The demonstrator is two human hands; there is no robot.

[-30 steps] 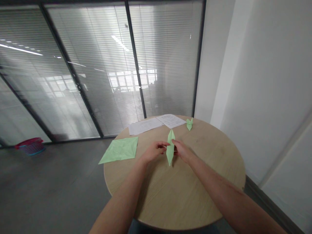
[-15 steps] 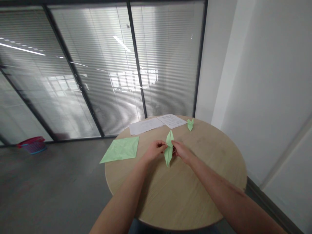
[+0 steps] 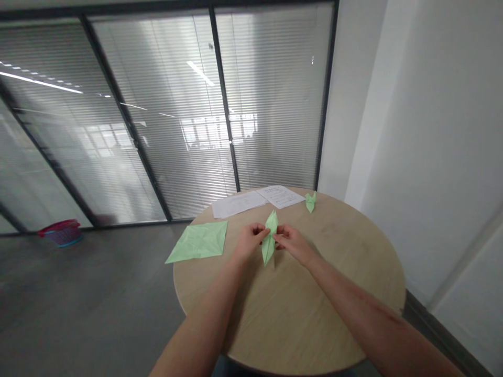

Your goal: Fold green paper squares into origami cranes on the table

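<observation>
A long, pointed piece of folded green paper [image 3: 269,246] is held upright over the middle of the round table [image 3: 298,324]. My left hand [image 3: 250,240] pinches its left side, the thumb lying across the front face. On the opposite edge, my right hand [image 3: 291,242] grips the paper between thumb and fingers. Some fingertips are hidden behind the paper. Left of my hands lies a creased, flat sheet of green paper [image 3: 201,241], its corner jutting past the table edge. A small folded green paper figure [image 3: 310,202] rests at the far right.
White sheets [image 3: 239,204] and a printed page [image 3: 280,196] lie along the table's far side. A red and blue basket [image 3: 63,233] stands on the floor at left. Beyond the table is a glass partition with blinds [image 3: 275,104]; a white wall [image 3: 440,157] rises at right.
The folded paper has turned slightly and shifted a little left between my hands. My left thumb now lies further across it, and my right thumb sits lower. The view has shifted slightly.
</observation>
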